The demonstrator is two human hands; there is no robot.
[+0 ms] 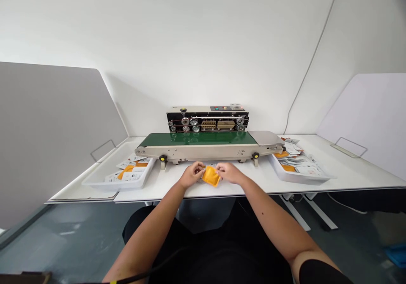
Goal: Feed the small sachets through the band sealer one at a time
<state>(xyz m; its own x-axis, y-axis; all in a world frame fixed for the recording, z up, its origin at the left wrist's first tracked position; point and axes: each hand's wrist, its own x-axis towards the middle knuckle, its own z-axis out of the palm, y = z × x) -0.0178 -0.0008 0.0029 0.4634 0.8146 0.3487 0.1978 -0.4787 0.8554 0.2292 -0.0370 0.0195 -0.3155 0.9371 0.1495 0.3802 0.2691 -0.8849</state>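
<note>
A small orange packet (211, 176) is held between my two hands, above the near part of the white table and in front of the sealing machine. My left hand (192, 173) pinches its upper left corner. At the upper right corner, the fingers of my right hand (229, 173) are closed on the same packet. Part of another printed piece shows behind the packet, too covered to make out. Just beyond my hands runs the green conveyor belt (199, 138) of the band sealer (207, 121).
A white tray (139, 184) of orange and white packets stands at the left. Another tray (298, 177), heaped with similar packets, is at the right beside the belt's metal end plate (264, 137). Grey partitions (50, 127) flank the table (253, 184).
</note>
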